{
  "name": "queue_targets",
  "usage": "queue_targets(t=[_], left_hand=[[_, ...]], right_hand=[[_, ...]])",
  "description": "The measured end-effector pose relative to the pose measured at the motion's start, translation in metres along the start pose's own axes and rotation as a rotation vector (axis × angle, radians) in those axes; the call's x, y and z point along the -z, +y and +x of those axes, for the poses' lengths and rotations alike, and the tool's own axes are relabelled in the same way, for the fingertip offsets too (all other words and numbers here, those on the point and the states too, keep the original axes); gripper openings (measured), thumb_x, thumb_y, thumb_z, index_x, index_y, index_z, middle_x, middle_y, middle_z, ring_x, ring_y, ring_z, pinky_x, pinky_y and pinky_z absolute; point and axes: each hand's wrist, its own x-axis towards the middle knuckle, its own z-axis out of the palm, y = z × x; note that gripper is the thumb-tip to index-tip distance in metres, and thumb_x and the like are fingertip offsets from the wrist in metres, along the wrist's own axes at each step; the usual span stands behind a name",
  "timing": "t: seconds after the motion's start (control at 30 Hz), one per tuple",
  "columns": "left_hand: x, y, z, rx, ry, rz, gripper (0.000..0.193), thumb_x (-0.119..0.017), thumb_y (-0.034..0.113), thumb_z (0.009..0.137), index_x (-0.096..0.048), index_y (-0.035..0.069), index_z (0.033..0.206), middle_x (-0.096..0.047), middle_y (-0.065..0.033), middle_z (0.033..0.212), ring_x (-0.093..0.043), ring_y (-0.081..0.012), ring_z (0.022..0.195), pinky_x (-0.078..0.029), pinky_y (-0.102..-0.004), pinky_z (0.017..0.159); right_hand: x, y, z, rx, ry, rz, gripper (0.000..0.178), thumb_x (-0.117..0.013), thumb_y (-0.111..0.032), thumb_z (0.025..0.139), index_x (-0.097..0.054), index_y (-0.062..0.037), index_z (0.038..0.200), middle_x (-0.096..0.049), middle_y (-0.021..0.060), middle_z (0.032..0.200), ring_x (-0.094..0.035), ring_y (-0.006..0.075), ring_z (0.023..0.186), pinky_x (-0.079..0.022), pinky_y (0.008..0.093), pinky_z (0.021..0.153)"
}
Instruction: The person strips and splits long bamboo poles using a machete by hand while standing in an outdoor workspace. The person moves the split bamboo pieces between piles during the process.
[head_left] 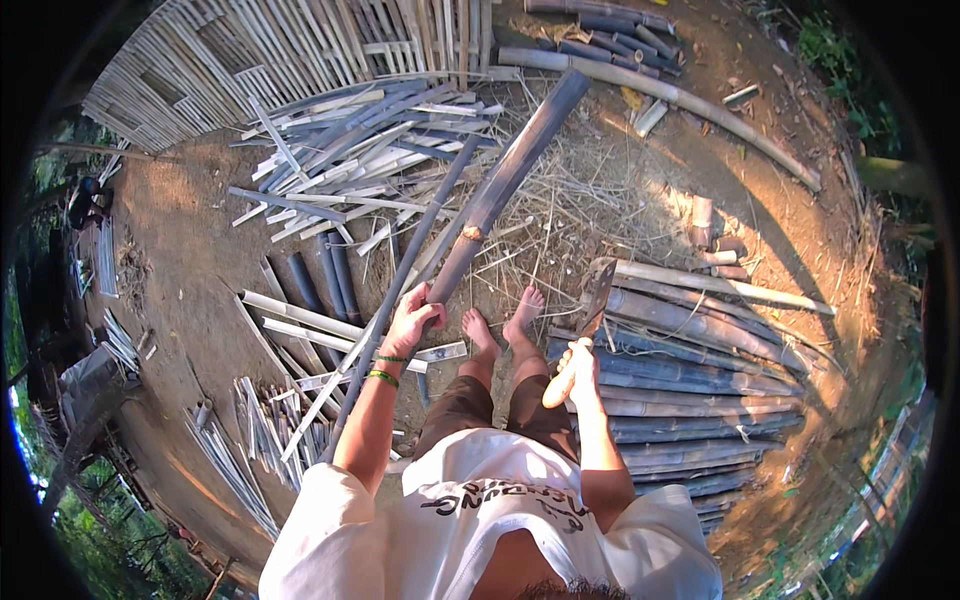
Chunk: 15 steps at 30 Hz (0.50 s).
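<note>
My left hand (pixel 414 318) is closed around the near end of a thick, dark bamboo pole (pixel 500 190). The pole slants away to the upper right, with a pale scraped patch on its side and a node ring partway along. Beside it, a long narrow bamboo strip (pixel 405 262) runs down past my left wrist; whether my fingers touch it I cannot tell. In my right hand (pixel 578 366) is a machete, gripped by its light wooden handle. Its broad, dark machete blade (pixel 598 298) points away from me, apart from the pole, near the stacked bamboo at right.
Whole bamboo poles (pixel 690 385) lie stacked at right. Split bamboo slats (pixel 350 150) are heaped ahead, before a slatted bamboo panel (pixel 290 50). More cut strips (pixel 270 425) lie at left. My bare feet (pixel 505 320) stand among shavings. A long curved pole (pixel 690 100) rests at far right.
</note>
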Motion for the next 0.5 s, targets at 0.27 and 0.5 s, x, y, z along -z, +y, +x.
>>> queue_targets(t=[0.27,0.5], left_hand=[[-0.027,0.060,-0.104,-0.112,0.083,0.079,0.027,-0.064,0.023,0.097,-0.047,0.009,0.082,-0.059,-0.0042,0.069,-0.055,-0.0113,0.059,-0.045,-0.0265,0.054],[-0.036,0.097,-0.174,-0.265,0.152,0.143,0.030,-0.062,0.033,0.099,-0.050,0.008,0.086,-0.060,-0.0028,0.072,-0.056,-0.0090,0.061,-0.049,-0.0246,0.056]], right_hand=[[-0.017,-0.023,-0.093,0.136,-0.150,-0.064,0.028,-0.067,-0.038,0.092,-0.053,-0.0158,0.082,-0.052,-0.0018,0.061,-0.051,0.0130,0.047,-0.046,0.0303,0.046],[-0.073,-0.049,-0.175,0.459,-0.370,-0.064,0.021,-0.077,-0.017,0.084,-0.058,-0.0101,0.089,-0.057,0.0016,0.067,-0.056,0.0134,0.052,-0.048,0.0287,0.050]])
